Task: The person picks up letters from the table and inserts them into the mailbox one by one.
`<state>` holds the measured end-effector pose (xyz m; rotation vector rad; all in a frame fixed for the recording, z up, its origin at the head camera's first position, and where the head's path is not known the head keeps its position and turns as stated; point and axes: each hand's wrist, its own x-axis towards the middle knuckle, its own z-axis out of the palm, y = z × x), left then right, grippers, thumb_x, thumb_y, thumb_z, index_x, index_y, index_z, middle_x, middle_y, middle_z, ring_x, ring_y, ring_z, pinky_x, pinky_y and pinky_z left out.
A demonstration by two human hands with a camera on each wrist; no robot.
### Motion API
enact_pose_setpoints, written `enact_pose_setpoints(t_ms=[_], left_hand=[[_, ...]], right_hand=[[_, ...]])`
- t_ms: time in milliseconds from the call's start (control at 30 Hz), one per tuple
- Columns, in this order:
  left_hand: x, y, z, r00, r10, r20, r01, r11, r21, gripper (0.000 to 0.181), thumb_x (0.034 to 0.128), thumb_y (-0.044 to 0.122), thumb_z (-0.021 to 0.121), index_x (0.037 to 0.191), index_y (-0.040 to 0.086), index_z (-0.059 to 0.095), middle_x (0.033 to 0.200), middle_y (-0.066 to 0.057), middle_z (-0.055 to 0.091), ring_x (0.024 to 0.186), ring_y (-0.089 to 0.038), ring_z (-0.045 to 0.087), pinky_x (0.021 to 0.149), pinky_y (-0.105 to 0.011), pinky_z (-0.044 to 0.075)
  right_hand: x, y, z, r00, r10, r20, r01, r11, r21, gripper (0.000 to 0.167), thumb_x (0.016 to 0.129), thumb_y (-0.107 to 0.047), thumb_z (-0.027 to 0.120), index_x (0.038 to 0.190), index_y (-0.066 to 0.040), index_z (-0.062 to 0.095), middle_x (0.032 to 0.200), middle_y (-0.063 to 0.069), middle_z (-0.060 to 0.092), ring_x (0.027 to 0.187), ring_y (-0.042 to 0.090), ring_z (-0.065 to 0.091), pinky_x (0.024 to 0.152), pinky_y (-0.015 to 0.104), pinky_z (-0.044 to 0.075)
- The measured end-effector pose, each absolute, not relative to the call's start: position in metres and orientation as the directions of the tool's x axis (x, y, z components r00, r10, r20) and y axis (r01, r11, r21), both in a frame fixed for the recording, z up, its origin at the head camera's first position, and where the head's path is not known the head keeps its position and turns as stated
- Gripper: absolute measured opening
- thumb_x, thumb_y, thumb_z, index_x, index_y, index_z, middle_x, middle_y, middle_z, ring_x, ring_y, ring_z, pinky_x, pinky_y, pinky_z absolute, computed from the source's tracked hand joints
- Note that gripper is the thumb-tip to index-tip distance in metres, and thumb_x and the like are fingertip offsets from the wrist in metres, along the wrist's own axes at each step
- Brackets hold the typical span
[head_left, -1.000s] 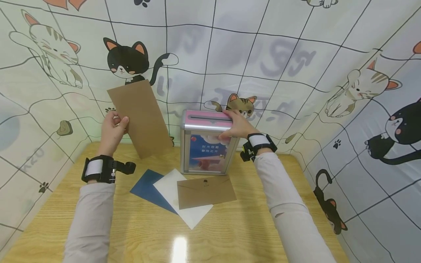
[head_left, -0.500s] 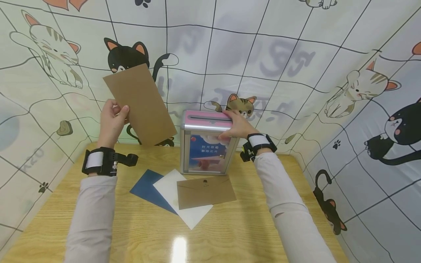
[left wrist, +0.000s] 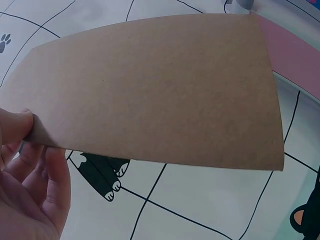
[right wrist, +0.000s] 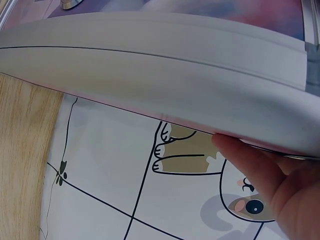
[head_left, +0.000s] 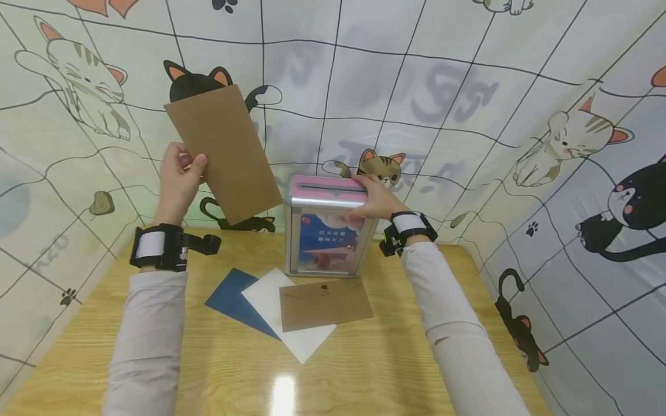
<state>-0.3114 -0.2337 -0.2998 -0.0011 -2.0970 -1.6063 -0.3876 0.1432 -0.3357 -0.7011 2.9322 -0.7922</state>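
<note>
My left hand (head_left: 179,179) pinches a brown kraft envelope (head_left: 224,153) by its left edge, between thumb and fingers. The envelope is tilted and raised above the table, its plain side showing; in the left wrist view the envelope (left wrist: 155,95) spans most of the frame. Its lower right corner comes close to the box's top; whether they touch I cannot tell. The silver-framed letter box (head_left: 328,231) has a pink top with a dark slot (head_left: 333,186). My right hand (head_left: 382,196) grips its upper right corner, thumb at the front. In the right wrist view fingers (right wrist: 245,160) lie along the box's side (right wrist: 150,75).
In front of the box, overlapping on the wooden table (head_left: 234,370), lie a blue envelope (head_left: 234,297), a white envelope (head_left: 304,344) and another brown envelope (head_left: 325,309). Behind and on both sides hangs a cat-printed cloth (head_left: 312,75).
My left hand has lifted the brown envelope upward, and the envelope's lower end has shifted right toward the box. My right hand and the box have stayed in place.
</note>
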Motion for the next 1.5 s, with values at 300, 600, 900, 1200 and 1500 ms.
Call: enact_pose_setpoints(t_ms=[300, 600, 900, 1200, 1500], left_hand=[[-0.310, -0.231, -0.286, -0.864, -0.304, 0.402, 0.347, 0.221, 0.912, 0.012, 0.0896, 0.021, 0.055, 0.097, 0.019, 0.045, 0.106, -0.006, 0.060, 0.080, -0.002, 0.061, 0.069, -0.017, 0.052], [-0.313, -0.216, -0.270, -0.855, -0.271, 0.442, 0.414, 0.154, 0.897, 0.015, 0.0883, 0.015, 0.057, 0.099, 0.017, 0.046, 0.106, -0.008, 0.059, 0.076, -0.003, 0.062, 0.062, -0.014, 0.051], [-0.318, -0.197, -0.262, -0.848, -0.227, 0.479, 0.460, 0.134, 0.878, 0.015, 0.0890, 0.009, 0.055, 0.101, 0.015, 0.047, 0.096, -0.002, 0.060, 0.075, -0.004, 0.062, 0.061, -0.014, 0.051], [-0.323, -0.177, -0.259, -0.834, -0.170, 0.524, 0.501, 0.162, 0.850, 0.023, 0.0888, 0.012, 0.055, 0.110, 0.011, 0.046, 0.101, -0.007, 0.060, 0.077, -0.005, 0.060, 0.060, -0.015, 0.050], [-0.331, -0.163, -0.262, -0.842, -0.148, 0.520, 0.496, 0.168, 0.852, 0.025, 0.0878, 0.013, 0.056, 0.110, 0.009, 0.046, 0.101, -0.013, 0.058, 0.075, -0.004, 0.061, 0.061, -0.016, 0.051]], right_hand=[[-0.386, 0.144, -0.336, -0.898, -0.430, 0.096, -0.419, 0.768, -0.484, 0.105, 0.056, -0.038, 0.081, 0.143, -0.016, 0.027, 0.133, 0.011, 0.033, 0.108, 0.026, 0.041, 0.089, 0.044, 0.040], [-0.384, 0.145, -0.335, -0.898, -0.429, 0.091, -0.416, 0.765, -0.492, 0.105, 0.056, -0.037, 0.081, 0.143, -0.015, 0.027, 0.133, 0.011, 0.032, 0.108, 0.027, 0.041, 0.089, 0.044, 0.040], [-0.384, 0.145, -0.335, -0.900, -0.428, 0.082, -0.408, 0.760, -0.506, 0.104, 0.057, -0.036, 0.081, 0.144, -0.015, 0.026, 0.132, 0.012, 0.032, 0.108, 0.027, 0.040, 0.089, 0.045, 0.040], [-0.384, 0.144, -0.334, -0.901, -0.425, 0.080, -0.406, 0.766, -0.499, 0.104, 0.057, -0.037, 0.081, 0.143, -0.016, 0.026, 0.131, 0.011, 0.033, 0.108, 0.027, 0.041, 0.089, 0.044, 0.041], [-0.384, 0.143, -0.333, -0.901, -0.426, 0.080, -0.406, 0.764, -0.501, 0.104, 0.057, -0.037, 0.081, 0.144, -0.017, 0.026, 0.131, 0.011, 0.033, 0.108, 0.027, 0.041, 0.089, 0.045, 0.041]])
